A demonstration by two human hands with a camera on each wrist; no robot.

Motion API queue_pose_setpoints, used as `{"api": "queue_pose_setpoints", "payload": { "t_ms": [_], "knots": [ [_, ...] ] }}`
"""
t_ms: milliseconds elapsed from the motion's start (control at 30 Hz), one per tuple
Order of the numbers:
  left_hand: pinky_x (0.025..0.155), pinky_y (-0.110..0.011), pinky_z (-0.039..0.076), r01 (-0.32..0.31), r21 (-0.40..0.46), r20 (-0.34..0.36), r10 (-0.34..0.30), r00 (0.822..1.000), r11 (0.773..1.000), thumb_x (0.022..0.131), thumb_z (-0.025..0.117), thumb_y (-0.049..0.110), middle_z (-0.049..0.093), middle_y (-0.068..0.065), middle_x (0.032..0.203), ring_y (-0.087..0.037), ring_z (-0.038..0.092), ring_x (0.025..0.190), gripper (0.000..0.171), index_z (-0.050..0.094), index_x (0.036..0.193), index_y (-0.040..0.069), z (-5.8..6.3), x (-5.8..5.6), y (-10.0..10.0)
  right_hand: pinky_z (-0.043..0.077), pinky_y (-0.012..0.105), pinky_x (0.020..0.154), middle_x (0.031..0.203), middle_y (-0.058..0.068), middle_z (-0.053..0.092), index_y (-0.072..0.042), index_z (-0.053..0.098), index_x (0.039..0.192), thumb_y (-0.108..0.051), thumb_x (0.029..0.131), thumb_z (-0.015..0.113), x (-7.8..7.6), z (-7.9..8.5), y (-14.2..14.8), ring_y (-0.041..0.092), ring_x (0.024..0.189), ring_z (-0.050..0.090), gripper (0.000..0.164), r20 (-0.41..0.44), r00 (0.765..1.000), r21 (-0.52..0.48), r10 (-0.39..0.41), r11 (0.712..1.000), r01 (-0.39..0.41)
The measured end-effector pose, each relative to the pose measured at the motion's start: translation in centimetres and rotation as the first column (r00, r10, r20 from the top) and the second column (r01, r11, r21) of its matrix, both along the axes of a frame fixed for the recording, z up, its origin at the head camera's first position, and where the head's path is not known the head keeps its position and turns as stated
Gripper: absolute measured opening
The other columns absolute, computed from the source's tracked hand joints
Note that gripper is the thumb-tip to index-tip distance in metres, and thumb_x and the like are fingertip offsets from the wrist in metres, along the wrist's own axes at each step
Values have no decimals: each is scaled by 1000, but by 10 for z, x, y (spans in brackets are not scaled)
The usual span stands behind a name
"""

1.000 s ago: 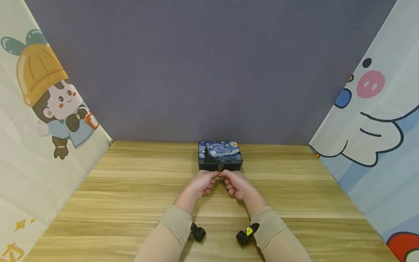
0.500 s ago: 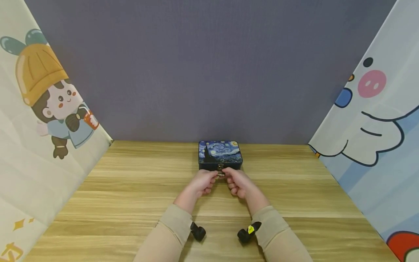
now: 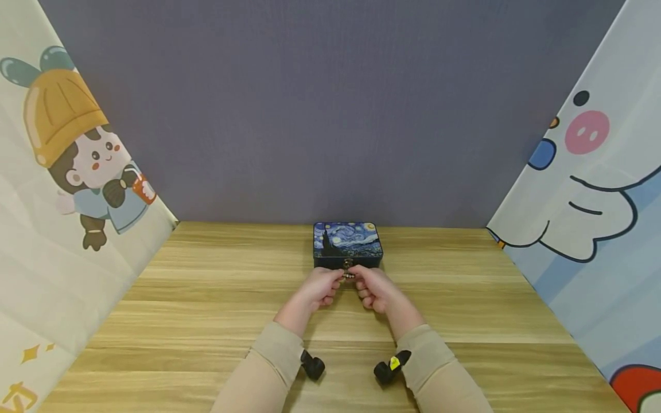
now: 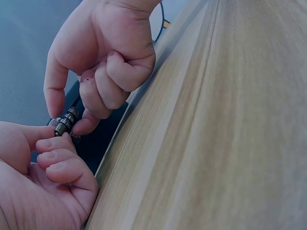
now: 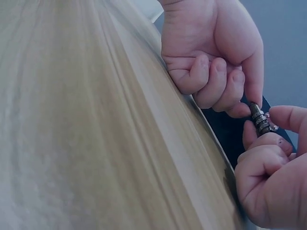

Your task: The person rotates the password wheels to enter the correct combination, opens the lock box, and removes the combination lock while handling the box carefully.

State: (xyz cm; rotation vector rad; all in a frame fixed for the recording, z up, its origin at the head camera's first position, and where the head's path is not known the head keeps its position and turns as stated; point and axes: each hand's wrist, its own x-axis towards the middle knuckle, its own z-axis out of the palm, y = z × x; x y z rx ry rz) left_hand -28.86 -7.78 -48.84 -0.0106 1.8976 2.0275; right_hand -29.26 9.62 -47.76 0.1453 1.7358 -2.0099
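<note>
A small box (image 3: 347, 240) with a starry night-sky picture on its lid and dark sides stands near the back of the table, its lid down. At its front clasp (image 3: 348, 263) is a small dark combination padlock (image 4: 66, 121) with a row of number dials. Thumb and index finger of my left hand (image 3: 321, 285) pinch one end of this padlock. From the other side my right hand (image 3: 377, 288) has its thumb and index finger around the dials, the other fingers curled in. Fingers partly hide the padlock in the head view.
The wooden table (image 3: 206, 321) reaches back to a grey upright panel (image 3: 330, 115) just behind the box. Printed cartoon curtains flank it, one on the left (image 3: 31, 241) and one on the right (image 3: 619, 241). Black wrist cameras sit at both sleeves.
The right hand's fingertips drew slightly away to the right, baring more of the padlock, then came back in a little. The left hand and the box have kept their places.
</note>
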Motion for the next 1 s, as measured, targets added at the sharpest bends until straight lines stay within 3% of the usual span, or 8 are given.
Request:
{"api": "queue_pose_setpoints", "payload": {
  "t_ms": [367, 533, 1000],
  "knots": [
    [42, -22, 25, -7, -4, 9, 7, 1000, 1000, 105, 54, 24, 38, 4, 62, -8, 27, 46, 25, 57, 90, 4, 1, 0, -1, 20, 20, 37, 56, -8, 32, -4, 59, 86, -24, 90, 67, 1, -2, -4, 4, 43, 23, 22, -8, 1000, 24, 0, 1000, 0],
    [43, -22, 26, -9, -5, 10, 9, 1000, 1000, 106, 53, 24, 38, 4, 63, -7, 28, 46, 25, 60, 96, 2, 3, 2, 0, 19, 20, 38, 57, -7, 32, -3, 60, 89, -25, 90, 65, 2, -3, -4, 5, 43, 23, 22, -12, 1000, 48, 8, 999, -7],
    [44, -22, 27, -15, -9, 19, 15, 1000, 1000, 106, 52, 24, 39, 4, 62, -7, 28, 47, 27, 63, 103, -1, 5, 3, -1, 20, 20, 38, 57, -7, 33, -5, 59, 86, -22, 91, 64, 0, -4, -4, 4, 43, 24, 19, -8, 1000, 8, 9, 1000, -9]
  ]
}}
